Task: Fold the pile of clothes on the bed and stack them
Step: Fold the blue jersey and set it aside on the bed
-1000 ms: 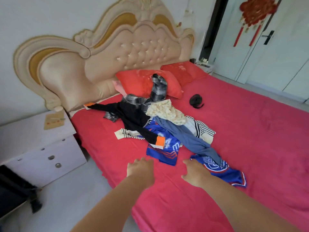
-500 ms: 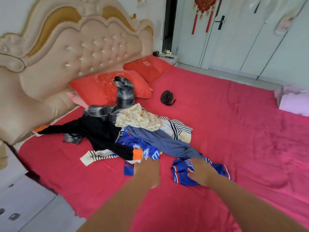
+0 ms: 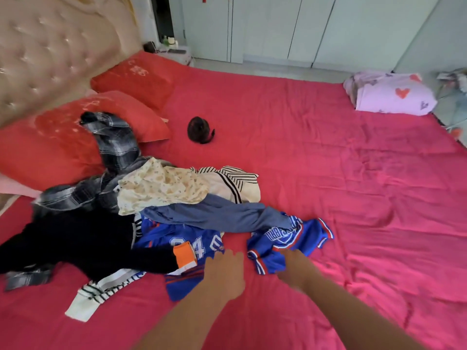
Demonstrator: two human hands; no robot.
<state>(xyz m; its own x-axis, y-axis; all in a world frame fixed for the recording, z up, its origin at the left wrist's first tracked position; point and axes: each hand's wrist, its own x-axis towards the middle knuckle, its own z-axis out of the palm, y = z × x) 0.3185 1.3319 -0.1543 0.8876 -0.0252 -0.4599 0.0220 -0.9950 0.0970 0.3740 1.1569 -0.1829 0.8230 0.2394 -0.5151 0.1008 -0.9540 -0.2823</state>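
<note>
A loose pile of clothes lies on the red bed (image 3: 366,203). It holds a black top with an orange cuff (image 3: 83,243), a blue jersey numbered 94 (image 3: 187,238), grey-blue trousers (image 3: 222,215), a cream patterned garment (image 3: 161,188), a cream striped garment (image 3: 235,183) and a plaid shirt (image 3: 113,145). Blue shorts (image 3: 290,236) lie crumpled at the pile's right end. My left hand (image 3: 225,274) touches the jersey's near edge with its fingers out. My right hand (image 3: 295,266) is on the shorts' near hem, fingers curled into the cloth; motion blur hides the fingertips.
Two red pillows (image 3: 50,142) (image 3: 136,74) lean at the padded headboard (image 3: 50,51) on the left. A small dark round object (image 3: 199,130) sits behind the pile. A folded lilac heart-print bundle (image 3: 391,94) lies at the far right corner. White wardrobe doors (image 3: 303,26) stand beyond.
The view has swung right and closer to the bed. Both hands moved forward to the pile, the left reaching the jersey and the right settling on the blue shorts.
</note>
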